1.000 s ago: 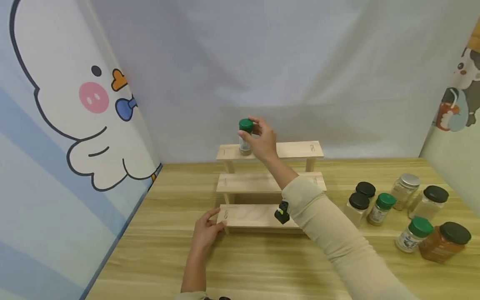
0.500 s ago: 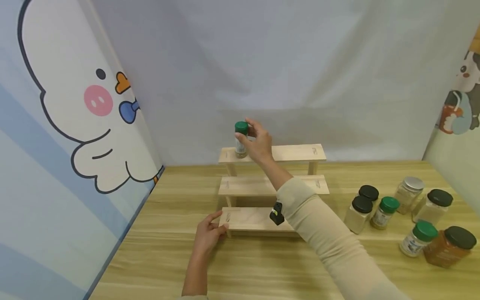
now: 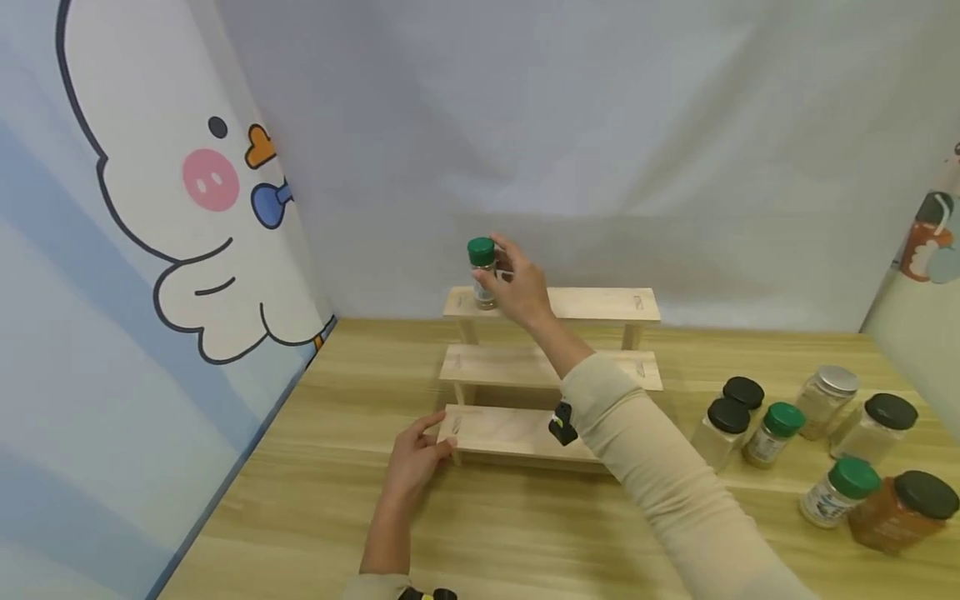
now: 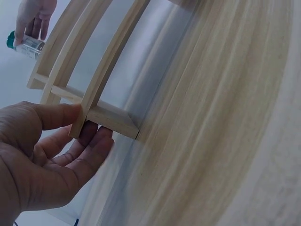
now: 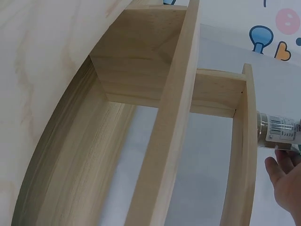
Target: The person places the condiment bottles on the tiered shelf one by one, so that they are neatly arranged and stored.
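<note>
A clear spice jar (image 3: 484,287) with a green lid stands upright near the left end of the top shelf of a three-step wooden rack (image 3: 600,303). My right hand (image 3: 522,287) holds it from the right, thumb in front and fingers behind. In the right wrist view the jar's label (image 5: 282,128) faces the camera, while part of the right hand (image 5: 288,183) is cut off by the frame edge. My left hand (image 3: 412,460) pinches the left end of the bottom shelf. The left wrist view shows its thumb (image 4: 61,115) above the board and fingers curled underneath.
Several jars stand on the wood-grain table (image 3: 525,533) to the right, among them a green-lidded spice jar (image 3: 776,433), a silver-lidded jar (image 3: 825,400) and a black-lidded jar of orange-red contents (image 3: 900,512). A pale curtain (image 3: 562,150) hangs behind the rack.
The spice jar has moved slightly left along the top shelf, with my right hand on it. My left hand keeps its place on the rack. The head view has shifted a little.
</note>
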Demonstrator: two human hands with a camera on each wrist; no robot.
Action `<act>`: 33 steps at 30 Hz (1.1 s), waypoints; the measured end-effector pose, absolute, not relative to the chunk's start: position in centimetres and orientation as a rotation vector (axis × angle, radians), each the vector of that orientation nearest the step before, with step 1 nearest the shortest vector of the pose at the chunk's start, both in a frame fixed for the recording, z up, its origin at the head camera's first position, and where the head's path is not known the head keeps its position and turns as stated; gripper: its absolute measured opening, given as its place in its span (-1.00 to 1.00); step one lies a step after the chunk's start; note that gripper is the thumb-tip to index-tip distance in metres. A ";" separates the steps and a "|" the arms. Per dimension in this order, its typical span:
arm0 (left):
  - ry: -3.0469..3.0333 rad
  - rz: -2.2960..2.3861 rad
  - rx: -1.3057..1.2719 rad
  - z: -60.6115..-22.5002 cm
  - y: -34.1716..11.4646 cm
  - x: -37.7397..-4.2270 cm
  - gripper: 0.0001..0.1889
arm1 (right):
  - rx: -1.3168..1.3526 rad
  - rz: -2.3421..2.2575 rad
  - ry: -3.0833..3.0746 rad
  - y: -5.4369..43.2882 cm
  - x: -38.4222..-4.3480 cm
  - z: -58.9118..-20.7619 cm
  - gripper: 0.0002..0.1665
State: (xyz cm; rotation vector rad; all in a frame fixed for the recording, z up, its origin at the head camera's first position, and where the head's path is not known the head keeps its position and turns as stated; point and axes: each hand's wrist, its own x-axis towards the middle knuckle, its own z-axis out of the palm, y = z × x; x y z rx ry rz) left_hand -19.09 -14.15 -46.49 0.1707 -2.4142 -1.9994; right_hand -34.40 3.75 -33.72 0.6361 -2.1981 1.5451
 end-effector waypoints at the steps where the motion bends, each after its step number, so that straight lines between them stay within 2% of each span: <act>1: -2.414 -1.999 0.160 -46.4 -14.2 -19.2 -0.47 | 0.629 1.540 -2.207 3.7 -34.5 -33.7 -0.28; 6: -2.399 -2.038 0.144 -46.2 -14.0 -19.1 -0.45 | 0.600 1.582 -2.213 4.1 -34.3 -33.9 -0.21; 12: -2.395 -2.052 0.178 -46.3 -13.8 -19.0 -0.45 | 0.591 1.620 -2.177 4.8 -32.9 -34.4 -0.21; 24: -2.354 -2.078 0.181 -46.2 -14.0 -18.9 -0.45 | 0.589 1.803 -2.115 7.2 -28.4 -33.2 -0.35; 33: -2.429 -2.002 0.170 -46.2 -14.4 -19.5 -0.47 | 0.471 1.978 -2.109 11.5 -24.1 -33.5 -0.33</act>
